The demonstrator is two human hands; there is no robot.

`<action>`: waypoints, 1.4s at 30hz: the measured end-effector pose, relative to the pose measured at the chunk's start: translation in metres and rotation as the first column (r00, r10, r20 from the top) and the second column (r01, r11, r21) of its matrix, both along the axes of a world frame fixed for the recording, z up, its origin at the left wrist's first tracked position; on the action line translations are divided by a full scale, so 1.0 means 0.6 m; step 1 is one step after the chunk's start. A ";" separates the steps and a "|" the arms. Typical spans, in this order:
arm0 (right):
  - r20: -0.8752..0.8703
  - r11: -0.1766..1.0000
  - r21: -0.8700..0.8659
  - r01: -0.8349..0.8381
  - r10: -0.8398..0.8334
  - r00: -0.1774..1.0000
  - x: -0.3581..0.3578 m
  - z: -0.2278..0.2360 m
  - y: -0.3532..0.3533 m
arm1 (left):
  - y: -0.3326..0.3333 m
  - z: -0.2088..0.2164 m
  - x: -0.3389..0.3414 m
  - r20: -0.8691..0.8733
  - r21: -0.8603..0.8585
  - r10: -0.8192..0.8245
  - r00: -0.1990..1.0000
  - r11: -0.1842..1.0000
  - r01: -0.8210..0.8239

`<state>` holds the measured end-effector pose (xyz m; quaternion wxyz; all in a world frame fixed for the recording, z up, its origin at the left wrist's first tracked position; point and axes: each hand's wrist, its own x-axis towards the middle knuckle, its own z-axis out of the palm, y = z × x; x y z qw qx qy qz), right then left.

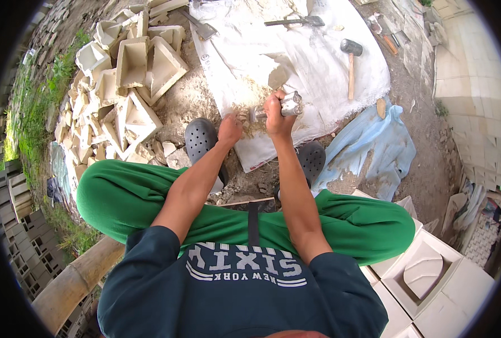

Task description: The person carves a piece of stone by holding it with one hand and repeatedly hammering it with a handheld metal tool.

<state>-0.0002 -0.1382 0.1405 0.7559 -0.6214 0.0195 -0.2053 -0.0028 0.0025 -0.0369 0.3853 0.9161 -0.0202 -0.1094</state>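
Sat at the near end of a white sheet (323,62), taken here as landmark. Held a silver tool (291,105) in the right hand (274,112), over the sheet's near part, left of its middle; had it clamped firmly, with fingers wrapped round. Noted a thick end pointing to the sheet's right and a narrower end toward its left edge. Held the left hand (229,129) low at that left edge, with fingers curled in, just beside crumbs (242,117); could not tell whether closed on a piece or on nothing. Recorded a pale slab (277,77) on the sheet, just beyond the right hand. Entered also a hammer (351,47), black-headed and wooden-handled, on the sheet's right part; a dark tool (311,21) across its far end; a flat blade (206,30) at its far left edge. Listed left of the sheet a heap of pale boxes (132,59), some broken, with shards (83,104) beside them. Listed right of the sheet's near end a blue cloth (394,143), crumpled. Placed the left shoe (201,138) off the sheet's left edge, the right shoe (311,158) off its near edge. Judged the step in hand to be close work with the tool, probably striking or scraping low on the sheet; could not confirm contact. Judged a next stroke to call for a tight right grip, a steady left hand and bent fingers clear of the narrower end.
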 end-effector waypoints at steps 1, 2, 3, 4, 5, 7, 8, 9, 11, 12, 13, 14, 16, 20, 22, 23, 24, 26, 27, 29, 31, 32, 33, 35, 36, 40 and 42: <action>-0.004 0.999 0.046 0.025 -0.025 1.000 0.000 0.004 -0.003 | -0.001 0.000 0.000 -0.001 -0.002 0.001 1.000 1.000 -0.001; -0.009 0.995 0.091 0.050 -0.050 0.999 0.000 0.004 -0.007 | -0.001 -0.001 0.002 0.016 0.007 -0.010 1.000 1.000 0.010; -0.004 0.990 0.133 0.044 -0.043 0.999 -0.008 0.006 -0.011 | -0.005 0.001 0.015 0.042 0.015 -0.017 0.999 1.000 0.017; -0.007 0.991 0.132 0.036 -0.036 0.999 -0.014 0.023 -0.007 | 0.000 -0.005 0.020 0.039 0.014 -0.009 0.999 1.000 0.009; 0.006 0.996 0.080 0.047 -0.047 0.999 -0.016 0.041 -0.005 | 0.006 -0.011 0.031 0.010 0.012 -0.074 0.997 0.997 0.074; 0.002 0.997 -0.031 0.072 -0.072 0.997 -0.027 0.078 -0.004 | 0.004 -0.012 0.036 -0.024 0.001 -0.145 0.989 0.989 0.146; 0.000 0.997 -0.034 0.072 -0.073 0.997 -0.028 0.080 -0.005 | 0.002 -0.009 0.040 -0.101 0.015 -0.175 0.979 0.984 0.178; 0.036 0.995 -0.077 0.055 -0.052 0.998 -0.028 0.082 -0.005 | 0.001 -0.010 0.044 -0.176 0.027 -0.203 0.963 0.977 0.211; 0.032 0.998 -0.042 0.054 -0.053 0.998 -0.023 0.071 -0.004 | -0.008 -0.011 0.042 -0.147 -0.024 -0.174 0.974 0.985 0.172; 0.034 0.997 -0.046 0.057 -0.056 0.998 -0.017 0.040 -0.005 | -0.014 -0.013 0.040 -0.117 -0.078 -0.147 0.982 0.987 0.138; 0.015 0.996 -0.072 0.053 -0.052 0.999 -0.008 0.000 -0.005 | -0.018 -0.019 0.041 -0.113 -0.081 -0.149 0.982 0.987 0.140; -0.008 0.995 -0.095 0.043 -0.044 0.999 -0.002 -0.023 -0.003 | -0.017 -0.029 0.040 -0.101 -0.096 -0.119 0.988 0.989 0.110; 0.002 0.997 -0.071 0.026 -0.026 1.000 0.009 0.004 0.005 | -0.009 -0.040 0.040 -0.095 -0.109 -0.077 0.992 0.992 0.067; 0.077 0.991 0.122 -0.061 0.052 0.996 0.009 0.036 -0.010 | -0.005 -0.042 0.053 -0.138 -0.084 -0.109 0.984 0.992 0.098; 0.011 0.998 0.054 -0.026 0.025 1.000 0.002 0.097 -0.002 | -0.007 -0.039 0.035 -0.139 -0.092 -0.078 0.987 0.994 0.066; 0.045 0.998 0.039 -0.046 0.044 0.998 -0.004 0.104 -0.001 | -0.006 -0.032 0.032 -0.196 -0.109 -0.049 0.979 0.994 0.028; 0.047 0.998 0.036 -0.042 0.040 0.998 -0.004 0.103 -0.001 | -0.009 -0.020 0.040 -0.244 -0.126 -0.027 0.969 0.992 -0.005; 0.053 0.999 -0.038 -0.031 0.033 0.998 -0.006 0.089 0.002 | -0.014 0.006 0.047 -0.332 -0.147 -0.011 0.943 0.988 -0.040; 0.049 0.998 -0.031 -0.056 0.058 0.997 -0.003 0.060 -0.004 | -0.016 0.017 0.048 -0.418 -0.159 0.005 0.908 0.984 -0.079; 0.010 0.997 -0.032 -0.066 0.066 0.998 0.012 0.010 0.009 | -0.006 -0.004 0.042 -0.334 -0.137 0.024 0.942 0.988 -0.074; -0.034 0.998 -0.007 -0.068 0.068 0.997 0.019 0.007 0.007 | -0.005 -0.009 0.035 -0.255 -0.116 0.036 0.966 0.991 -0.067; -0.034 0.998 0.021 -0.054 0.055 0.998 0.021 0.008 -0.001 | -0.007 -0.011 0.034 -0.266 -0.096 0.046 0.963 0.993 -0.074; -0.030 0.997 0.055 -0.055 0.057 0.998 0.029 0.019 0.000 | -0.001 -0.014 0.038 -0.273 -0.071 0.071 0.959 0.993 -0.093; 0.008 0.997 0.037 -0.061 0.061 0.998 0.023 0.043 0.001 | 0.009 -0.040 0.049 -0.224 -0.063 0.080 0.971 0.993 -0.097; 0.026 0.999 0.014 -0.050 0.050 0.998 0.008 0.061 0.001 | 0.010 -0.054 0.036 -0.195 -0.060 0.073 0.978 0.994 -0.086; 0.095 0.995 -0.046 -0.092 0.096 0.991 -0.009 0.100 0.003 | 0.002 -0.046 0.029 -0.228 -0.162 -0.020 0.973 0.987 -0.017; 0.093 0.994 -0.046 -0.102 0.106 0.990 -0.006 0.076 0.017 | 0.012 -0.062 0.028 -0.211 -0.287 -0.011 0.977 0.957 -0.051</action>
